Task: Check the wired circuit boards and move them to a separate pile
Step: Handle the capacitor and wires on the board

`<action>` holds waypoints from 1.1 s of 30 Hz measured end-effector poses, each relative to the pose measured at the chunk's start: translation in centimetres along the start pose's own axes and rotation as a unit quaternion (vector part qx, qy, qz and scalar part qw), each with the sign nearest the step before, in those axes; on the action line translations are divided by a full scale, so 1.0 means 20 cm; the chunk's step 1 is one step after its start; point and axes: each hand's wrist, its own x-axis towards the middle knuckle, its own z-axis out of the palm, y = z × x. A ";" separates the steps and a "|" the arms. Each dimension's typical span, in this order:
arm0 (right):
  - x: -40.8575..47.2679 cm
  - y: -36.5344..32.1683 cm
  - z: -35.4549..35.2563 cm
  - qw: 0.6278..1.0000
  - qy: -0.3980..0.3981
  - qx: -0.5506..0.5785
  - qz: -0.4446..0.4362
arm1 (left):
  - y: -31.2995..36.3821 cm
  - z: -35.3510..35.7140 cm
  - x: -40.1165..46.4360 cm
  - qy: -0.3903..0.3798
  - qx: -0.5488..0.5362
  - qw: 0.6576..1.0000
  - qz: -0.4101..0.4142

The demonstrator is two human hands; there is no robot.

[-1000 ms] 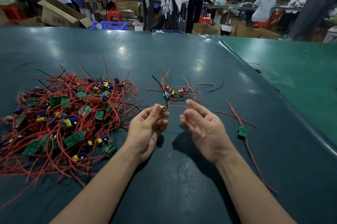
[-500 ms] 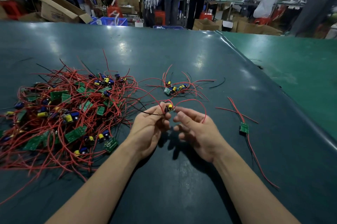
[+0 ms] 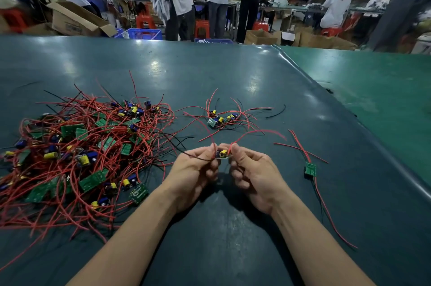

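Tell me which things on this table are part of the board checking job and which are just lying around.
Part of the job:
- held board, pinched between left hand and right hand
- big pile of wired boards
- small pile farther back
- single board at right

Just lying about:
- loose black wire
- cardboard box and blue crate beyond the table

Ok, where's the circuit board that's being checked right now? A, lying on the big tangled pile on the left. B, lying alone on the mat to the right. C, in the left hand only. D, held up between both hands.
D: the small circuit board is pinched between the fingers of the left hand and the right hand, above the mat.
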 end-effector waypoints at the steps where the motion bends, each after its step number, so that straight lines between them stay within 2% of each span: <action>1: 0.00 0.00 -0.01 1.000 -0.005 -0.007 -0.013 | 0.01 0.00 0.00 -0.003 0.006 1.000 -0.005; 4: 0.00 0.01 0.00 0.998 0.015 -0.029 -0.050 | 0.01 0.00 0.00 0.008 0.009 1.000 -0.016; 8: 0.01 0.01 0.01 0.991 0.095 -0.033 -0.093 | 0.01 -0.02 0.00 -0.002 -0.026 0.999 -0.030; 12: -0.01 0.02 0.03 0.980 0.101 -0.101 -0.142 | -0.01 0.00 0.00 0.025 0.035 0.999 0.029; 16: 0.00 0.02 0.05 0.983 0.115 -0.087 -0.110 | -0.04 0.00 0.00 0.065 0.038 0.994 0.083; 19: 0.01 0.02 0.03 0.984 0.135 -0.058 -0.105 | -0.05 0.01 -0.01 0.076 0.104 0.982 0.137; 23: 0.02 0.02 0.02 0.989 0.102 -0.024 -0.108 | -0.04 0.00 0.00 0.073 0.103 0.984 0.123; 27: 0.02 -0.01 0.01 0.992 0.073 0.097 -0.034 | -0.04 0.00 -0.01 0.064 0.080 0.983 0.152; 29: 0.03 0.00 0.01 0.995 0.079 0.057 -0.024 | -0.04 0.00 -0.01 0.064 0.101 0.975 0.187; 33: 0.03 0.02 0.03 0.994 0.096 0.002 -0.059 | -0.04 0.00 -0.02 0.044 0.192 0.954 0.227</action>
